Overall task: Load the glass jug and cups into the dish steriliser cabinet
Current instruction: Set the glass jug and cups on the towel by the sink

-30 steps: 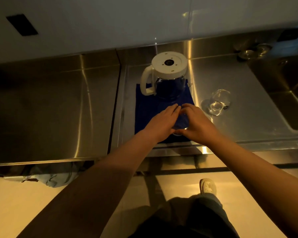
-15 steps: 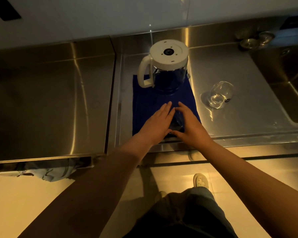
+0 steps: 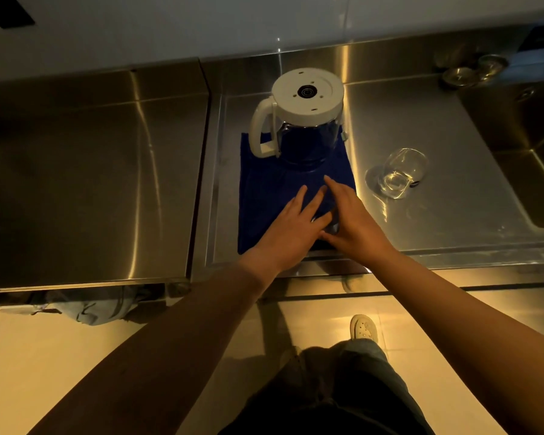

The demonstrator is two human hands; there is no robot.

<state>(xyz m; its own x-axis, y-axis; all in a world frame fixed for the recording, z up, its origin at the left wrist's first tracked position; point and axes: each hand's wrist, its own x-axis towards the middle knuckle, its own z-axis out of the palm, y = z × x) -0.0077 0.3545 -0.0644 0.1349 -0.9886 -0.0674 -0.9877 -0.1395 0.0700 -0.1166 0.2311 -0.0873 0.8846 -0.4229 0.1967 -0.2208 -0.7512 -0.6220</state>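
Note:
A glass jug (image 3: 308,127) with a white base and handle stands upside down at the far end of a blue cloth (image 3: 264,189) on the steel counter. My left hand (image 3: 292,227) and my right hand (image 3: 355,221) lie side by side on the cloth's near part, fingers stretched forward. Between them a small clear glass cup (image 3: 333,226) shows only as a sliver; both palms touch it. A second glass cup (image 3: 401,172) lies on its side on the bare steel to the right of the cloth.
A sink basin (image 3: 531,146) drops away at the right, with small metal strainers (image 3: 459,75) behind it. A separate steel worktop (image 3: 91,183) lies to the left. Crumpled fabric (image 3: 85,309) sits under the counter's left edge. My shoe (image 3: 363,328) is on the floor below.
Both hands' fingers have gone from curled round the small cup to stretched out straight. The view has tilted down slightly; jug and lying cup have not moved.

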